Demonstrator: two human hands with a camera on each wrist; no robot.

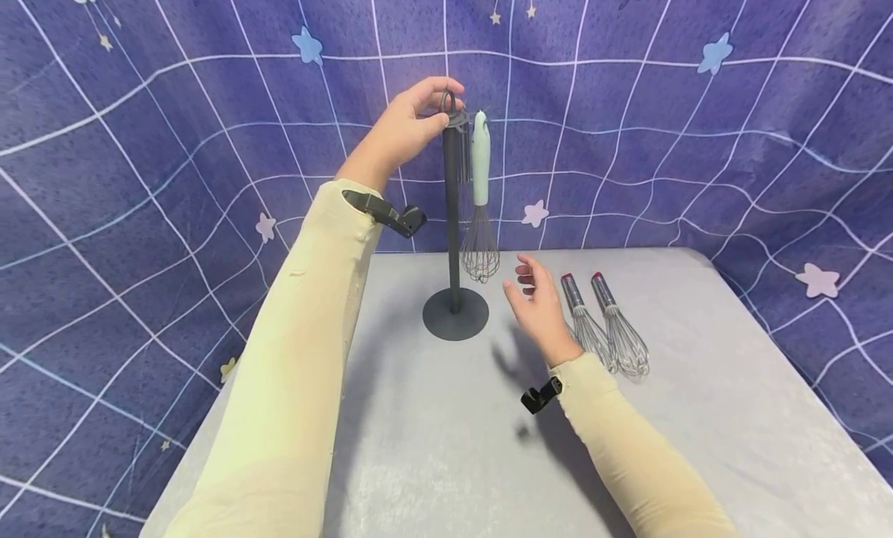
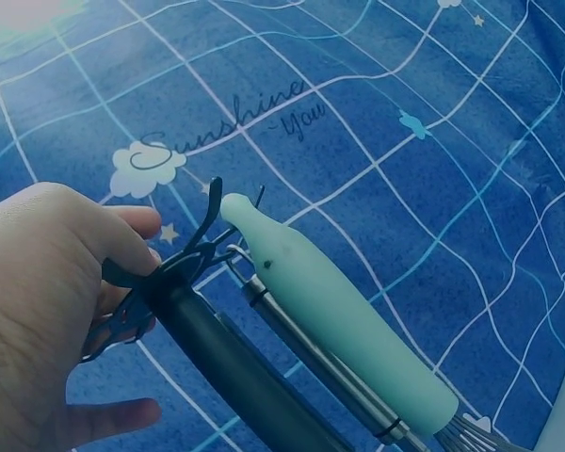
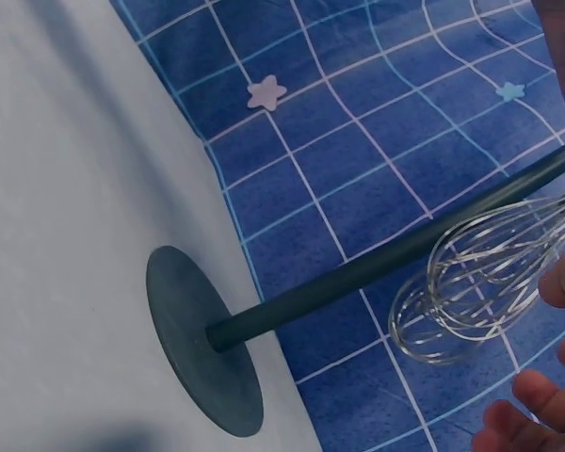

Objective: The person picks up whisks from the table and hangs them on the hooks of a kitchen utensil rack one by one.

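At the top of the stand (image 1: 452, 212): left hand (image 1: 412, 123), thumb and fingers pinching the stand's crown, beside its hooks (image 2: 207, 215). Right of the stand, below whisk height: right hand (image 1: 543, 309), fingers apart and loosely curved, nothing held, near the hanging wires but apart from them.

Stand: dark, smooth, matt; slim round pole, long axis upright; flat disc base (image 1: 456, 325) on the table (image 1: 418, 445).

Hung close along the stand's right side: green-handled whisk (image 1: 481, 162), long axis near vertical, handle up, wires down; pale green, smooth, tapering handle, with a balloon of thin metal wire. Between it and the pole: steel-handled whisk (image 2: 318, 358), shiny, narrow, handle likewise up, hung by a small end loop.

Lying right of the stand, beyond the right hand: left loose whisk (image 1: 585, 319) and right loose whisk (image 1: 617, 319), side by side, long axes slanting, red-tipped metal handles away from the wearer, bulging wire heads toward; whether the heads touch cannot be told.

Behind the stand: blue-violet cloth (image 1: 628, 146), rippled, printed with pale grid lines and stars. Below the stand: table surface, pale grey, faintly mottled.
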